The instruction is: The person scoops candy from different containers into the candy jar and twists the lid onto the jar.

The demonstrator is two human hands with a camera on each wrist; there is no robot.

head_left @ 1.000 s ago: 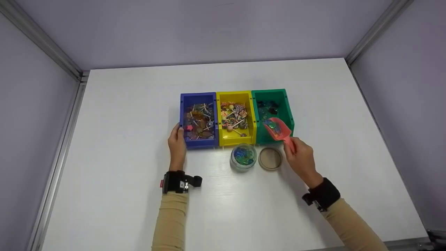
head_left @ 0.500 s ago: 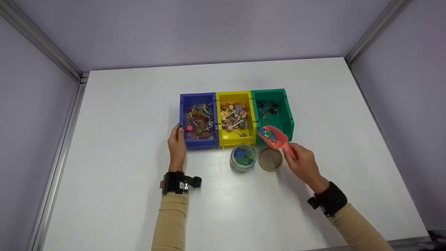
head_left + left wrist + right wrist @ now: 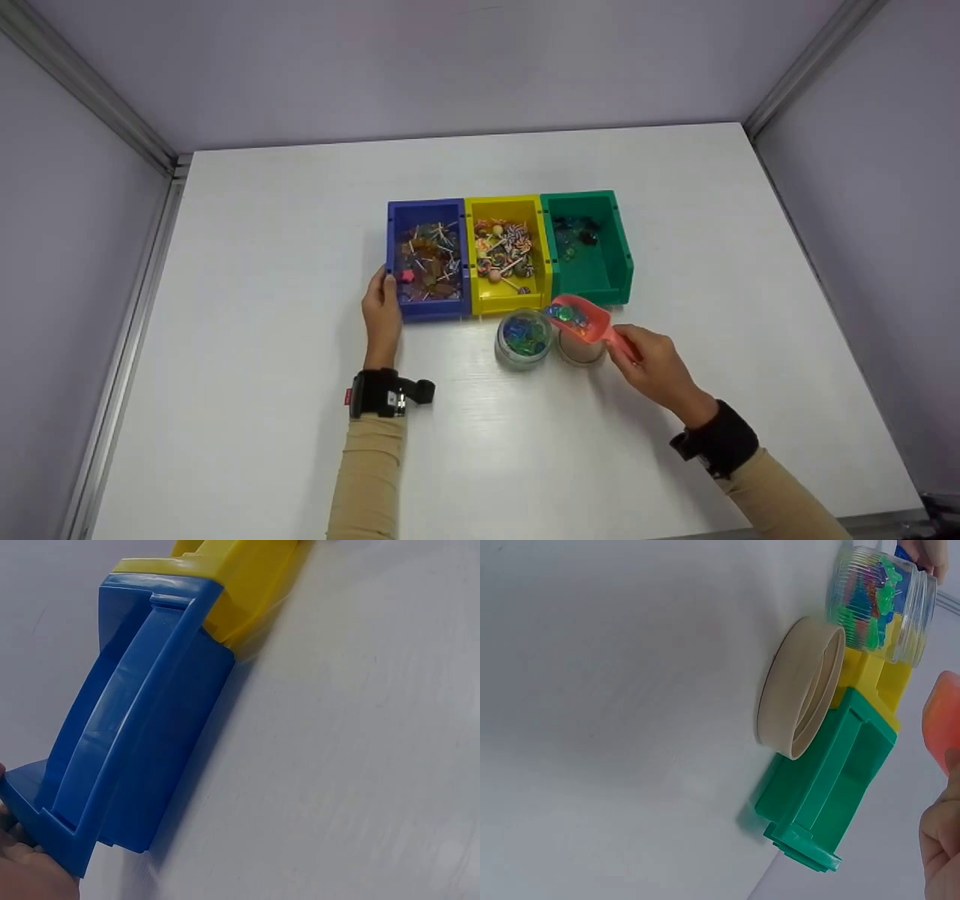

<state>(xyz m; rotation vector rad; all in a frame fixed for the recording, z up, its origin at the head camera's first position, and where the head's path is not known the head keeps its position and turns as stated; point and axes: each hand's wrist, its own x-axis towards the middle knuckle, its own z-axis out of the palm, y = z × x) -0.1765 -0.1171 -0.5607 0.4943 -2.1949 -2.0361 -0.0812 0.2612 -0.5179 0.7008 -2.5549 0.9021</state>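
My right hand (image 3: pixel 651 365) grips the handle of a red scoop (image 3: pixel 579 317) loaded with blue and green glass beads, held just right of and above a clear glass jar (image 3: pixel 523 340) partly filled with the same beads. The scoop covers part of a tan round lid (image 3: pixel 581 352) lying on the table. My left hand (image 3: pixel 382 309) rests with straight fingers against the front left corner of the blue bin (image 3: pixel 428 253). In the right wrist view the jar (image 3: pixel 881 604), lid (image 3: pixel 799 686) and green bin (image 3: pixel 827 791) show, with the scoop's edge (image 3: pixel 941 716) at right.
Three bins stand side by side: blue with sweets on sticks, yellow bin (image 3: pixel 508 251) with lollipops, green bin (image 3: pixel 589 244) with a few beads at its back. The white table (image 3: pixel 262 420) is walled in by grey panels and metal rails.
My right hand has carried the loaded scoop out of the green bin, toward me and leftward, to a spot over the lid beside the jar. The left hand has stayed put.
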